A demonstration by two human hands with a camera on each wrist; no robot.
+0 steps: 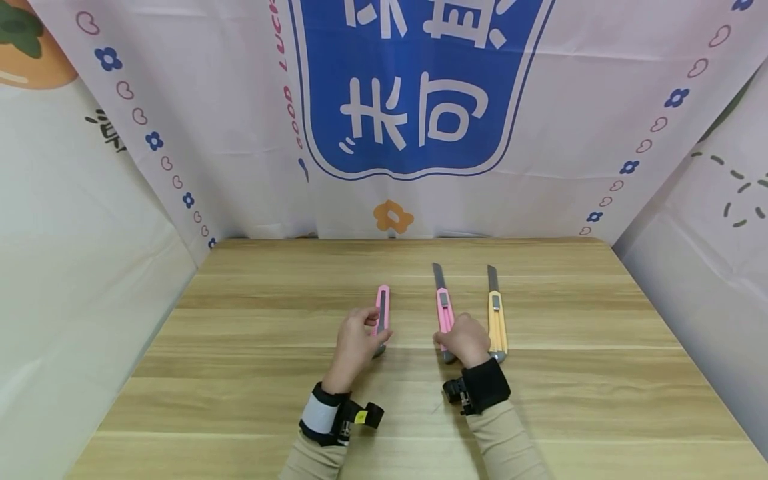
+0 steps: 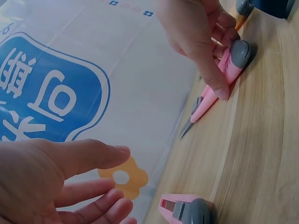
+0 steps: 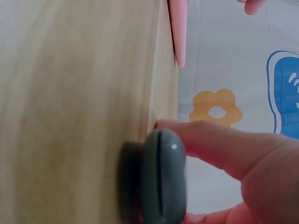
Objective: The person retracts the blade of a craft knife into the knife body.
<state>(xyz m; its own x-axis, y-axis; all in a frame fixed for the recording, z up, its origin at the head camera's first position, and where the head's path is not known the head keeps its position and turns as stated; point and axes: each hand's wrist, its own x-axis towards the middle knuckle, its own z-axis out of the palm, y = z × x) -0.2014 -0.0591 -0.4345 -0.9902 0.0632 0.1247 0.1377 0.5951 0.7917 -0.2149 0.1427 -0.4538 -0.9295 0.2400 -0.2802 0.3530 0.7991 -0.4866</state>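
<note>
Three box cutters lie side by side on the wooden table. My left hand is at the left pink box cutter, its thumb and fingers spread apart over the handle; no blade sticks out of this one. With thumb and fingers, my right hand pinches the lower handle of the middle pink box cutter, whose blade extends away from me. Its grey end cap is large in the right wrist view. Just right of that hand lies a yellow box cutter, blade also out.
The wooden table ends at a white printed curtain with a blue sign and an orange flower. White sheets hang at both sides. Each wrist wears a black strap with a small camera.
</note>
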